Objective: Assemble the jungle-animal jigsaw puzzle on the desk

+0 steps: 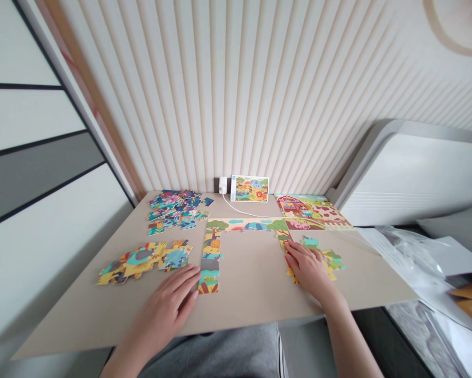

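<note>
On the table lies a partly joined jigsaw frame: a top strip (251, 225) with trees and an elephant, a left column (210, 265), and a right column (282, 237). My left hand (168, 299) rests flat with its fingers stretched out, its fingertips at the left column's outer edge. At the right column, my right hand (308, 265) has its fingers and thumb on a puzzle piece (289, 272), which they partly hide. Beside that hand lie loose yellow and green pieces (332, 259). Left of my left hand is a pile of yellow and blue pieces (143, 260).
A dark blue and purple puzzle pile (176, 207) sits at the back left. The picture card (250, 189) leans on the ribbed wall beside a white charger (222, 185) with a cable. A farm puzzle (312, 212) lies back right. Clear plastic (412, 252) lies beyond the table's right edge.
</note>
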Action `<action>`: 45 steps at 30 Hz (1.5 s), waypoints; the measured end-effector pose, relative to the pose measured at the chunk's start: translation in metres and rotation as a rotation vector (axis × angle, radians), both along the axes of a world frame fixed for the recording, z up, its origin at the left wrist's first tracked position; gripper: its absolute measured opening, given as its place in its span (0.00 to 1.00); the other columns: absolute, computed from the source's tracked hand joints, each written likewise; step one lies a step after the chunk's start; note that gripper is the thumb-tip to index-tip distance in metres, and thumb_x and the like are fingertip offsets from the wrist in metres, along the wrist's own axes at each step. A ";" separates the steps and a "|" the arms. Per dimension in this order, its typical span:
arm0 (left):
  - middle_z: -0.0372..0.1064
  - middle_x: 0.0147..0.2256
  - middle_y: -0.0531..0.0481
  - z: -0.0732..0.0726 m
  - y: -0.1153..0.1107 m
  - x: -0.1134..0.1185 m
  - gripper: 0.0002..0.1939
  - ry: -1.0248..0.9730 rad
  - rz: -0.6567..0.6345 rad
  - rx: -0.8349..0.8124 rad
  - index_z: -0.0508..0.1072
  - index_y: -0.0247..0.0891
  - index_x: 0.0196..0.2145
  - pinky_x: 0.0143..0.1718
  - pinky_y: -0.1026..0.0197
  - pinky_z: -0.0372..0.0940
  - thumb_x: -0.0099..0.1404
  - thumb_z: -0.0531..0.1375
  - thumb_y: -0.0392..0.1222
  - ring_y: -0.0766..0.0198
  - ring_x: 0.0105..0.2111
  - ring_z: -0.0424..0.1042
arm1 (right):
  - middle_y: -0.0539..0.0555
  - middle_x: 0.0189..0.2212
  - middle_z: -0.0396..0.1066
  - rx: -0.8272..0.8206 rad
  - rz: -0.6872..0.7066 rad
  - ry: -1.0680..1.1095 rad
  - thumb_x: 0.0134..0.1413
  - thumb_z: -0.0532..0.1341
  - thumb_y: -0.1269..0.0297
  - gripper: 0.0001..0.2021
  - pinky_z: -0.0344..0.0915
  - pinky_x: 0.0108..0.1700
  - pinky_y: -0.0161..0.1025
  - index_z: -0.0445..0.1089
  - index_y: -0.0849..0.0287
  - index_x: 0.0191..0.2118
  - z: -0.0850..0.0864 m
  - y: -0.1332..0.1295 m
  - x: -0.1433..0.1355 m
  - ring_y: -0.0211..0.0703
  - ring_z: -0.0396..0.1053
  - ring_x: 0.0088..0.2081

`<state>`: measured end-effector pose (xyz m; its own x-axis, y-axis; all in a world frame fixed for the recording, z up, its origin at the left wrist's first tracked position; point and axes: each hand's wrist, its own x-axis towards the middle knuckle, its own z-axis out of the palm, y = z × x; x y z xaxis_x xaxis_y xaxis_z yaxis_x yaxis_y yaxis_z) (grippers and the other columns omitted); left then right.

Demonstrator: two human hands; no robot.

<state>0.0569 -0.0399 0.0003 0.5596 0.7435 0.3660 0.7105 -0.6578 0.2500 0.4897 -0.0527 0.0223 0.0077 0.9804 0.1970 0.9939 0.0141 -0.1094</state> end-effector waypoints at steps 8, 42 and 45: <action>0.69 0.64 0.49 0.000 0.001 0.000 0.22 -0.010 0.004 0.009 0.70 0.47 0.64 0.65 0.48 0.68 0.74 0.58 0.47 0.52 0.64 0.67 | 0.56 0.66 0.67 0.036 -0.023 0.027 0.74 0.45 0.55 0.24 0.54 0.64 0.55 0.65 0.49 0.68 -0.004 -0.003 0.000 0.50 0.63 0.65; 0.66 0.65 0.49 0.002 -0.001 0.000 0.23 0.001 0.007 -0.023 0.69 0.47 0.65 0.66 0.47 0.66 0.75 0.58 0.47 0.52 0.66 0.65 | 0.56 0.49 0.78 0.210 0.025 0.255 0.71 0.54 0.54 0.17 0.62 0.59 0.49 0.80 0.51 0.43 0.000 -0.063 0.015 0.51 0.73 0.53; 0.67 0.65 0.49 0.002 -0.001 0.001 0.22 0.002 0.008 -0.019 0.70 0.46 0.64 0.66 0.47 0.66 0.75 0.58 0.48 0.51 0.65 0.65 | 0.59 0.50 0.77 0.337 -0.181 0.263 0.71 0.53 0.52 0.19 0.63 0.58 0.50 0.79 0.54 0.46 -0.008 -0.073 0.030 0.53 0.73 0.53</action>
<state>0.0575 -0.0410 0.0022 0.5543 0.7549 0.3505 0.7165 -0.6471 0.2607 0.5200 -0.1255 0.0142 0.2655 0.8401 0.4730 0.9227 -0.0793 -0.3772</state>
